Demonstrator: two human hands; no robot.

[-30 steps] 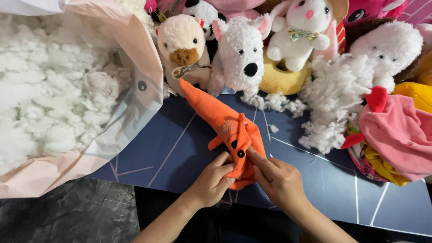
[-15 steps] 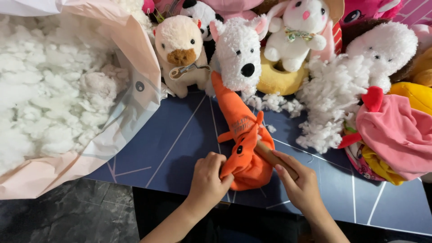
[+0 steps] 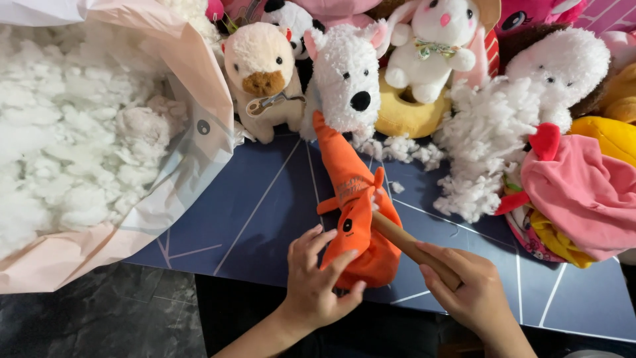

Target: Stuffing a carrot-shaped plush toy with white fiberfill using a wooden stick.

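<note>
An orange plush toy [image 3: 354, 212] lies lengthwise on the dark blue mat [image 3: 265, 212], its wide open end at the mat's near edge and its narrow end reaching toward the far edge, where it touches the white fluffy dog toy [image 3: 348, 79]. The left hand [image 3: 318, 282] grasps the toy's open end from the left, fingers curled over the orange fabric. The right hand [image 3: 470, 292] is clenched around a wooden stick [image 3: 404, 242], whose far tip sits inside or against the toy near its black eye.

Along the far edge stands a row of stuffed animals: a cream toy with a brown snout [image 3: 262, 73], the white dog, a white rabbit toy [image 3: 437, 40] on a yellow cushion [image 3: 407, 113]. A heap of loose white stuffing [image 3: 483, 152] lies just right of the orange toy, with small tufts [image 3: 397, 149] between them. At the right edge a pink fabric piece [image 3: 583, 192] drapes over other coloured plush. On the left edge a large pale pink bag [image 3: 179, 132] full of white fibre filling [image 3: 73, 139] overlaps the mat.
</note>
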